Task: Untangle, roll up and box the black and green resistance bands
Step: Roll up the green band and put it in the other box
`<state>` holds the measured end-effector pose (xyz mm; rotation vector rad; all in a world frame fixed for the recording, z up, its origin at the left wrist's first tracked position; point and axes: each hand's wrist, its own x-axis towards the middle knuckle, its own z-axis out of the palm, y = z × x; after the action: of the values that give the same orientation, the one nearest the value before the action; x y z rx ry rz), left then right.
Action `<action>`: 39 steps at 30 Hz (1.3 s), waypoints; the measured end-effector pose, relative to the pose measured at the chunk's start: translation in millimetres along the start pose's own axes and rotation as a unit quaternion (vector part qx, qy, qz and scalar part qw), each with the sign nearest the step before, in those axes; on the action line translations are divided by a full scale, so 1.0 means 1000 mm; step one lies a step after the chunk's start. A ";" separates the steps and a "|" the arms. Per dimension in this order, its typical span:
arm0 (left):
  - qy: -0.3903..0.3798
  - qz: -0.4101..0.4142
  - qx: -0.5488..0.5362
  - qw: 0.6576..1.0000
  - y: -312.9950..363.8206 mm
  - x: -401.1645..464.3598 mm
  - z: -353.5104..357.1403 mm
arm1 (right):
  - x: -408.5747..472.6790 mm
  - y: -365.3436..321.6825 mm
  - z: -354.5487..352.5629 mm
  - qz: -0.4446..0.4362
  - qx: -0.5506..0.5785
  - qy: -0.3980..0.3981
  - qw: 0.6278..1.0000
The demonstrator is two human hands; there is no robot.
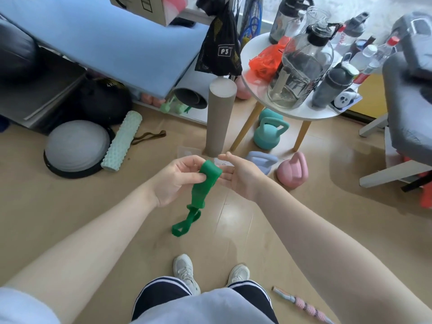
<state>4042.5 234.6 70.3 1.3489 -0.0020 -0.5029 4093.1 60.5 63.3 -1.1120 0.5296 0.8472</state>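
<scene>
Fingers (187, 163) of the left hand (174, 180) curl round the rolled top of the green band (203, 183), with the thumb pressed on the band's near side just under the roll. From that grip the band hangs down in a flat strip, then twists and ends in a loose loop below the wrist, above the wooden floor (70, 206). Just to the right of the roll, the right hand (236, 175) is held palm toward it with its fingers straight and spread, holding nothing; the fingertips lie very close to the roll, and whether they touch it cannot be told. Beyond both sets of fingertips a tan cardboard tube (219, 118) stands upright on the floor, with something clear and flat at its foot, too blurred to name. A thin brown band (149, 137) lies on the floor well beyond and to the left of the left fingers, beside a pale green foam roller (122, 141) and a grey half-ball (74, 147). To the right of the right fingers sit a pink kettlebell (292, 170) and a lilac one, with a teal kettlebell (270, 134) farther off under the round white counter (313, 113), which carries bottles and a red bag. Below the hands are two white shoes (187, 272).
</scene>
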 end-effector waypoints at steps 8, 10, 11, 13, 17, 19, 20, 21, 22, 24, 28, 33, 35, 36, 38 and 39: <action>-0.037 0.002 0.048 0.998 0.002 -0.022 -0.004 | -0.003 0.027 0.020 0.082 0.016 0.003 0.996; -0.062 -0.013 0.040 0.997 0.001 -0.030 -0.006 | 0.003 0.026 0.016 -0.015 0.116 0.029 0.993; -0.067 -0.025 0.040 0.997 -0.001 -0.033 -0.006 | 0.003 0.023 0.015 -0.063 0.127 0.034 0.989; -0.060 -0.057 0.055 0.995 -0.007 -0.034 -0.009 | -0.003 0.015 0.009 -0.135 0.132 0.018 0.982; 0.069 -0.114 0.118 0.984 -0.009 -0.017 0.002 | -0.026 0.005 0.003 -0.208 -0.004 -0.071 0.976; 0.111 -0.074 0.097 0.986 0.000 -0.007 0.013 | -0.034 0.006 0.002 -0.221 -0.097 -0.099 0.965; 0.115 -0.052 0.087 0.988 0.005 -0.003 0.017 | -0.038 0.005 0.003 -0.224 -0.109 -0.105 0.963; 0.109 -0.029 0.086 0.990 0.010 -0.001 0.022 | -0.041 0.003 0.002 -0.228 -0.111 -0.106 0.961; 0.100 -0.009 0.099 0.990 0.014 0.000 0.024 | -0.045 -0.002 0.002 -0.238 -0.114 -0.101 0.959; 0.097 0.025 0.115 0.988 0.021 -0.001 0.029 | -0.052 -0.013 0.001 -0.270 -0.146 -0.081 0.948; 0.112 0.088 0.101 0.985 0.044 0.003 0.038 | -0.061 -0.030 0.009 -0.314 -0.194 -0.036 0.929; 0.093 0.095 0.078 0.988 0.068 0.008 0.042 | -0.074 -0.052 0.021 -0.333 -0.065 -0.067 0.938; 0.091 0.105 0.072 0.988 0.068 0.005 0.044 | -0.077 -0.056 0.026 -0.341 -0.041 -0.077 0.936; 0.096 0.112 0.060 0.987 0.066 0.004 0.045 | -0.078 -0.057 0.029 -0.346 -0.031 -0.076 0.934; 0.109 0.115 0.034 0.987 0.062 0.002 0.045 | -0.077 -0.058 0.034 -0.354 -0.019 -0.056 0.933; 0.115 0.106 0.033 0.987 0.059 0.002 0.044 | -0.076 -0.058 0.035 -0.354 -0.011 -0.041 0.934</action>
<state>4051.7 201.2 134.7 1.4473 0.0270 -0.1663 4094.2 57.8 165.1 -1.1681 0.0248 0.2630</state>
